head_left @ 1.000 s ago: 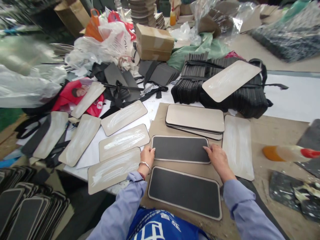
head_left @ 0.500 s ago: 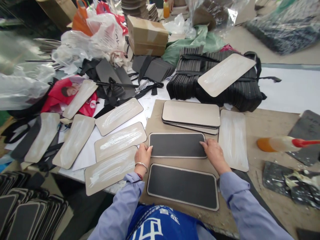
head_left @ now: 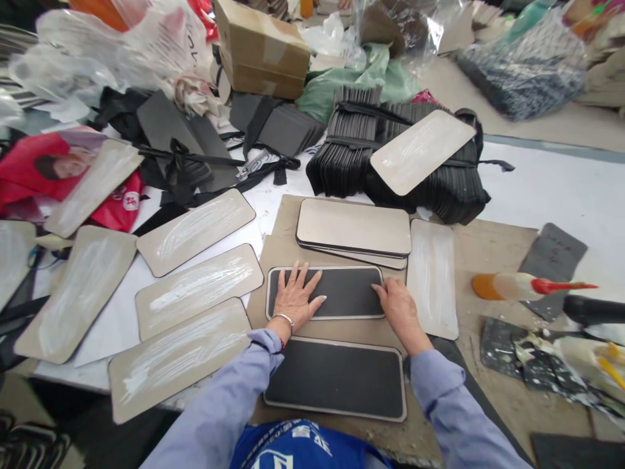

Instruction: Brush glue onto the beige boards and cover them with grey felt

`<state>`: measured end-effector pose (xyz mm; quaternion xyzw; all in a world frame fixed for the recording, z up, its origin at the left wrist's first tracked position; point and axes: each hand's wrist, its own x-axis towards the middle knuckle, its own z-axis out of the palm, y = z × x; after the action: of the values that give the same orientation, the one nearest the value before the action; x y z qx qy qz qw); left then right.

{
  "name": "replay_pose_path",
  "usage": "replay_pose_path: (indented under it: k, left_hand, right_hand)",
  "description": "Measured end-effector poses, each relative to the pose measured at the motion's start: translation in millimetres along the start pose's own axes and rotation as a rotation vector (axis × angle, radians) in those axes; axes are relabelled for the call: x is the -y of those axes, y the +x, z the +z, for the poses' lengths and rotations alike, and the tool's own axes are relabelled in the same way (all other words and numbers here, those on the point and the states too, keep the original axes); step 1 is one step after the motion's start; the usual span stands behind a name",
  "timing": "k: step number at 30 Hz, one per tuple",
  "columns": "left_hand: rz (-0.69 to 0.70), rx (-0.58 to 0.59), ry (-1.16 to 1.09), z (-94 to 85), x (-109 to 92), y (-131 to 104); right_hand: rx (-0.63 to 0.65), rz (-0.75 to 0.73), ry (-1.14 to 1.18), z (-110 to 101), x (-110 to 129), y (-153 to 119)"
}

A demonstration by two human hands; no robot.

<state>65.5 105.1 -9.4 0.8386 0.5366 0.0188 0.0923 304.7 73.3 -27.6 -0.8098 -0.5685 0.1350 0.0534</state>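
A dark rectangular panel with a pale rim (head_left: pixel 349 290) lies flat on brown cardboard in front of me. My left hand (head_left: pixel 295 293) is spread over its left part, palm down, fingers apart. At its right end my right hand (head_left: pixel 396 306) is closed on the edge, thumb on the dark face; the other fingertips are partly hidden. Closer to me rests a second dark panel (head_left: pixel 336 381) with the same pale rim. Behind, beige panels (head_left: pixel 354 225) are stacked. A beige board smeared with white (head_left: pixel 432 280) lies right of my right hand.
Several white-smeared boards (head_left: pixel 200 286) spread over the left side. Bundled black sheets (head_left: pixel 415 176) stand behind, one smeared board (head_left: pixel 422 151) on top. At right are a glue bottle with red nozzle (head_left: pixel 508 285) and a stained dark sheet (head_left: pixel 498 345). A cardboard box (head_left: pixel 263 55) sits farther back.
My left hand has gone from gripping the panel's left edge to lying spread on its face. My right hand stays at the right end. The view has shifted rightward.
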Motion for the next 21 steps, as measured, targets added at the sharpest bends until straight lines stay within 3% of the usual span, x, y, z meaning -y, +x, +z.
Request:
replay_pose_path:
  k: [6,9,12,16,18,21]
  left_hand:
    - [0.008,-0.001,-0.007,2.9,6.1,-0.9]
    - [0.016,-0.001,-0.006,2.2,5.6,-1.1]
    - [0.019,-0.008,0.004,2.8,5.2,-0.7]
    - [0.016,-0.015,0.020,5.6,5.7,-0.1]
    - [0.022,-0.012,0.022,7.3,6.2,0.4]
    - [0.032,-0.011,0.020,9.5,6.8,1.3]
  right_hand:
    - [0.092,0.130,0.200,-9.7,-8.8,8.7]
    - [-0.049,0.095,0.146,-17.4,-1.3,5.0]
    - [-0.169,-0.198,0.020,-18.8,19.7,-3.2]
    - [-0.055,-0.747,-0.007,-5.6,38.9,3.0]
    - [-0.008,-0.855,-0.013,4.0,36.7,12.3]
    - [0.012,-0.870,-0.028,14.9,27.7,22.0]
